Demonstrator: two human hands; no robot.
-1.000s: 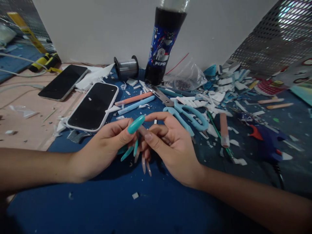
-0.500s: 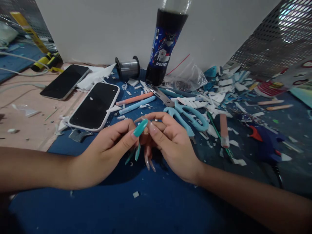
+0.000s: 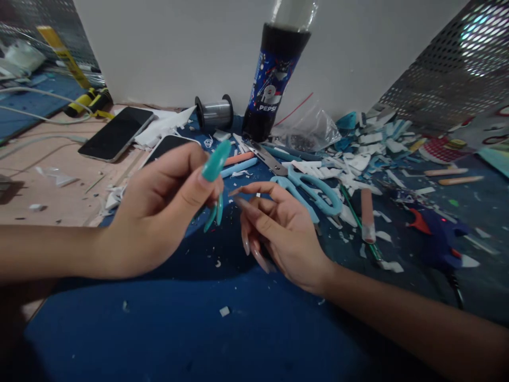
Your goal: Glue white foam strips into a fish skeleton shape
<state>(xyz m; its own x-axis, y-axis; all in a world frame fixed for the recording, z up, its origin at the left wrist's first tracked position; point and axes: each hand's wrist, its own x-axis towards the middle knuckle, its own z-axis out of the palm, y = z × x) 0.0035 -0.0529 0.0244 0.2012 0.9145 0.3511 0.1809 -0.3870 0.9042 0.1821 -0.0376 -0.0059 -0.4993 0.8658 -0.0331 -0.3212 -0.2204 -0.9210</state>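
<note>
My left hand [image 3: 159,204], with long turquoise nails, is raised over the blue work surface [image 3: 167,323]. Its fingers are curled and the thumb presses against them; anything held there is hidden. Facing it, a gap away, my right hand [image 3: 284,231] has long brownish nails. The tips of its thumb and index finger come together in a pinch, and whatever may be between them is too small to make out. Light-blue-handled scissors [image 3: 314,191] lie just beyond my right hand. A white-edged phone [image 3: 170,144] is partly covered by my left hand.
A Pepsi bottle [image 3: 270,85] stands at the back beside a spool of clear line [image 3: 214,112]. Foam scraps [image 3: 369,140] are heaped at right, with a glue gun [image 3: 437,236] nearer. Another phone [image 3: 116,133] and cables [image 3: 47,139] lie at left.
My hands were touching at the fingertips and are now apart. The left hand has moved up and to the left; the right stays in nearly the same place.
</note>
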